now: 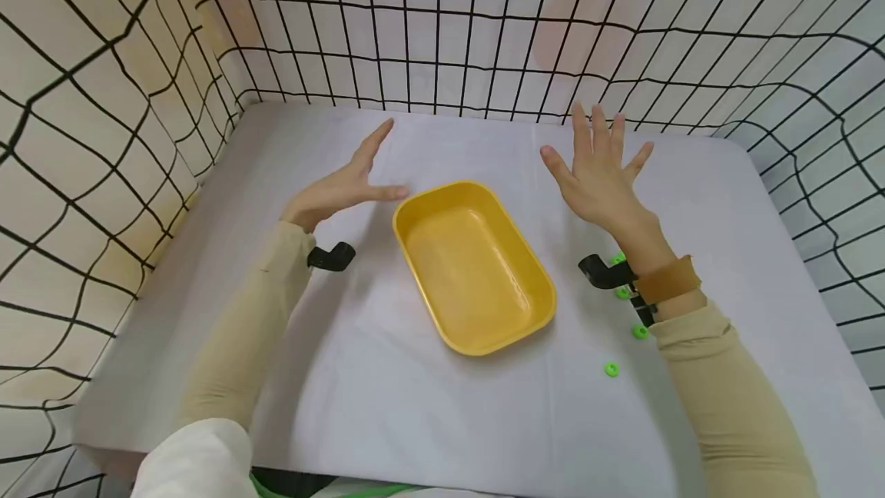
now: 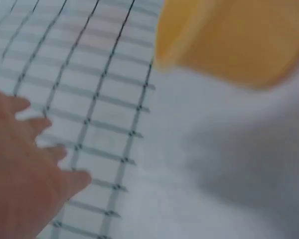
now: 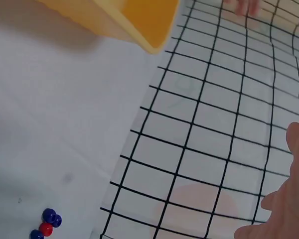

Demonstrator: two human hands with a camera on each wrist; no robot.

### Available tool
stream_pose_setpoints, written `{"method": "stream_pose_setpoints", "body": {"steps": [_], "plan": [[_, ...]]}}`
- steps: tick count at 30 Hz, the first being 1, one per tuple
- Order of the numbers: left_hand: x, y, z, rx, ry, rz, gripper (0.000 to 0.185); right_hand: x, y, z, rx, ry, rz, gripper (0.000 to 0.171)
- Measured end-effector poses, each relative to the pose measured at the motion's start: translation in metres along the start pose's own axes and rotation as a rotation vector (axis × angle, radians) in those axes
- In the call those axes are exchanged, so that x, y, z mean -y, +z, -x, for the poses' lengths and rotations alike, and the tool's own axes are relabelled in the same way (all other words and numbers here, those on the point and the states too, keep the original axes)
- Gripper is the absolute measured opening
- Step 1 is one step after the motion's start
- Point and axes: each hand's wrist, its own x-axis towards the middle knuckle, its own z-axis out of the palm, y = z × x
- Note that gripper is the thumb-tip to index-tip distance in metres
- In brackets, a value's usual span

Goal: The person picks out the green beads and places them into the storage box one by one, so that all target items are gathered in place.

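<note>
A yellow rectangular tray (image 1: 477,271) lies at a slant on the white-covered table, its inside bare. My left hand (image 1: 346,187) is held out at its far left corner, fingers straight and thumb spread; the thumb tip comes close to the rim, and I cannot tell if they touch. To the right of the tray, my right hand (image 1: 598,175) hovers with spread fingers, holding nothing. Several small green beads (image 1: 640,332) lie near and partly under the right forearm. In the right wrist view, dark blue beads (image 3: 49,215) and a red bead (image 3: 46,229) sit together.
Black wire mesh (image 1: 442,37) stands along the back and both sides of the table. White cloth (image 1: 429,421) covers the tabletop. A black wrist mount (image 1: 332,257) juts inward from the left wrist, and another black mount (image 1: 605,272) from the right one.
</note>
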Motion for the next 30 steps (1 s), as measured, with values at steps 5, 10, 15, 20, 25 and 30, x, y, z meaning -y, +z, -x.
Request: {"method": "stream_pose_setpoints", "body": {"steps": [5,10,15,20,25,30], "plan": [[0.059,0.0,0.019,0.141,0.111,0.182,0.131,-0.009,-0.001,0.01,-0.062,0.022,-0.139,0.09],[0.082,0.025,0.011,0.204,0.133,0.197,0.134,-0.029,0.007,0.018,-0.235,-0.015,-0.485,0.075],[0.087,0.037,0.001,0.23,0.118,0.212,0.123,-0.066,0.022,0.011,-0.486,-0.002,-1.093,0.043],[0.089,0.047,-0.01,0.263,0.128,0.289,0.11,-0.11,0.028,0.018,-0.624,0.208,-1.272,0.031],[0.092,0.052,-0.015,0.252,0.156,0.327,0.104,-0.137,0.024,0.032,-0.573,0.394,-1.281,0.021],[0.096,0.053,-0.014,0.249,0.184,0.355,0.099,-0.158,0.02,0.046,-0.289,0.473,-1.075,0.006]]}}
